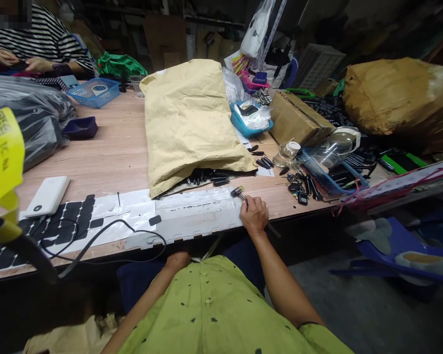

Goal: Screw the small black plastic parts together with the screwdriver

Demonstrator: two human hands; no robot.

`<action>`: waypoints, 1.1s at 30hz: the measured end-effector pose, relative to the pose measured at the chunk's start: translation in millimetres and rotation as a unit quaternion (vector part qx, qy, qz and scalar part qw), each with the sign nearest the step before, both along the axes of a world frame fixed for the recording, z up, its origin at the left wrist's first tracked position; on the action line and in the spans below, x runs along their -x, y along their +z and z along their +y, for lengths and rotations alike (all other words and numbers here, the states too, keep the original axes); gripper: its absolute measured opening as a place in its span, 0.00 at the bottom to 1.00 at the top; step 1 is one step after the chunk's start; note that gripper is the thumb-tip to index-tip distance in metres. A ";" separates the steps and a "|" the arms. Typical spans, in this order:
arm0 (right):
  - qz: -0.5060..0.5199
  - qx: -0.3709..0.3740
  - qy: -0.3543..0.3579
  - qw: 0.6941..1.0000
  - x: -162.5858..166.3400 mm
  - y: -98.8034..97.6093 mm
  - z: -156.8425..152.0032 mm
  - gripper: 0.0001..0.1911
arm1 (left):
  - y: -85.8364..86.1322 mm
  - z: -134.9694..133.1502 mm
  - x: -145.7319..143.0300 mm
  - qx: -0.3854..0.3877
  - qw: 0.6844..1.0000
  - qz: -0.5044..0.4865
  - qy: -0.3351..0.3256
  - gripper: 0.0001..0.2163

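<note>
My right hand (254, 214) is closed round the handle of a small hammer (237, 191), at the front edge of the table. The hammer's head points away from me, over a white sheet-like board (199, 216) that lies along the edge. My left hand (177, 260) is low by my lap, below the table edge; its fingers are hidden. Beyond the board lies a large tan paper sack (192, 118), its open mouth towards me, with several black pieces (210, 176) showing inside.
A white power bank (47, 196) with a black cable (114, 223) lies left, by black stickers (66, 221). At right are a blue basket (332, 172), a glass jar (287, 153) and a cardboard box (299, 118). A person in a striped top (47, 37) works at the far left.
</note>
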State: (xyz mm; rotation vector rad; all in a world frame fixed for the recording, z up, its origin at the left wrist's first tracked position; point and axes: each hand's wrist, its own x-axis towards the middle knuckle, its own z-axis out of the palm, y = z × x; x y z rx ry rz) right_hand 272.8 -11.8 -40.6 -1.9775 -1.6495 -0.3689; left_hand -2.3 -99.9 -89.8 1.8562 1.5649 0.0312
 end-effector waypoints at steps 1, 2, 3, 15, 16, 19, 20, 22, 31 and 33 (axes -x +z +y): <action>-0.003 -0.002 -0.001 1.000 0.4 0.2 -0.2 0.12 | 8.2 0.6 -2.5 0.028 0.999 0.014 -0.016 0.13; -0.005 -0.003 -0.002 1.000 0.9 0.4 -0.4 0.12 | 18.5 1.5 -5.2 0.053 0.998 0.021 -0.040 0.13; -0.006 -0.004 -0.003 1.000 1.4 0.5 -0.6 0.12 | 30.4 2.7 -8.3 0.070 0.995 0.015 -0.070 0.12; -0.003 -0.004 0.000 1.000 6.9 0.0 -0.1 0.12 | 96.4 143.2 -87.0 -0.297 0.947 -0.119 -0.001 0.10; -0.001 0.000 0.001 1.000 7.5 -0.1 0.0 0.12 | 91.6 156.1 -90.2 -0.309 0.946 -0.100 0.010 0.09; 0.006 0.012 0.000 1.000 9.3 0.1 -0.1 0.12 | 80.3 178.7 -94.2 -0.318 0.946 -0.054 0.021 0.05; 0.007 0.015 -0.001 1.000 9.8 0.3 -0.3 0.12 | 78.1 181.9 -94.5 -0.318 0.947 -0.044 0.024 0.04; 0.007 0.016 -0.004 1.000 10.5 0.7 -0.5 0.12 | 76.2 184.5 -94.4 -0.317 0.947 -0.035 0.029 0.03; -0.003 0.017 -0.009 1.000 11.3 2.9 0.0 0.11 | 76.5 155.1 -75.7 -0.326 0.940 -0.102 0.021 0.02; -0.001 0.024 -0.011 1.000 11.4 3.2 -0.4 0.12 | 73.3 136.0 -62.3 -0.329 0.935 -0.125 0.039 0.05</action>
